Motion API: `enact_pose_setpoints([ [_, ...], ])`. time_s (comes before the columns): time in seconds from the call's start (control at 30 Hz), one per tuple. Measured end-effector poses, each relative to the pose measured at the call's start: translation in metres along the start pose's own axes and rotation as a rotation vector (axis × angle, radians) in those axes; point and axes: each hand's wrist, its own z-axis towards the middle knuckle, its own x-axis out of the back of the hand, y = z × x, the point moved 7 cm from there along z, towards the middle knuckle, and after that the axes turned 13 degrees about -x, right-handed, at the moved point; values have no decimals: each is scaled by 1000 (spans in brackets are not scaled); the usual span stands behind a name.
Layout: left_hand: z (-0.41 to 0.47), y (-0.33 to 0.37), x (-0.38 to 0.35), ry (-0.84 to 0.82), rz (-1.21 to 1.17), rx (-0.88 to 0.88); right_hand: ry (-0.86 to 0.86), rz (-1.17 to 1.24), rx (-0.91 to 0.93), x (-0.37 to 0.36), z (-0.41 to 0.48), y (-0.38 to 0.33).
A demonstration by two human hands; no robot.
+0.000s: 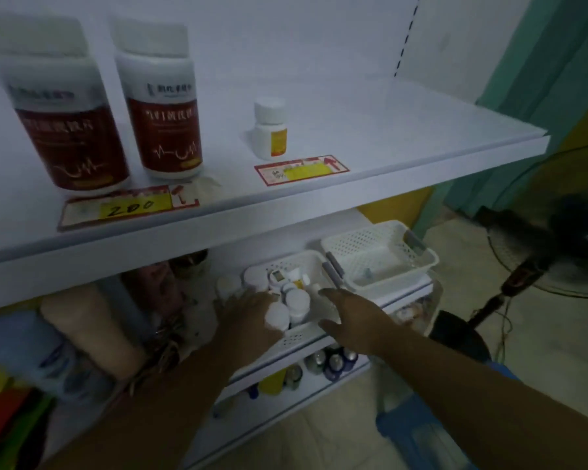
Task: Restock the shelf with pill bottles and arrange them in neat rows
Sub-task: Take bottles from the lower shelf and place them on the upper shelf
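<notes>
White shelf point(387, 130). Two large white bottles point(163, 106) with dark red labels bearing a white pulse-line motif. Small white pill bottle point(270, 128) with a yellow-orange label. Red-bordered price tags point(301, 169), each with a yellow patch. White perforated baskets point(381, 256), the nearer one point(297, 337) holding white-capped bottles point(296, 301). Black fan point(557, 239) against a teal curtain point(550, 62) and yellow wall point(398, 203).

glossy shelf point(387, 130) (white) – perforated plastic basket point(381, 252)
</notes>
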Motion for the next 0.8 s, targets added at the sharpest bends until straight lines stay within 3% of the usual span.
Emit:
enact_pose_setpoints([
  [0.13, -1, 2, -9, 174, 68, 12, -32, 245, 10, -35, 34, -14],
  [0.23, -5, 4, -10, 287, 89, 12, 23, 289, -15, -47, 51, -13],
  [0.37, -3, -1, -13, 278, 72, 48, 99, 358, -73, -46, 71, -1],
  [0.5, -2, 0, -8, 228, -54, 102, 66, 422, -47, -46, 77, 3],
  [0.63, -5, 20, 22, 327, -128, 204, -25, 844, -4, -23, 65, 6],
  [0.8, -32, 62, 68, 687, -786, 366, -70, 1156, 82, 35, 27, -1],
])
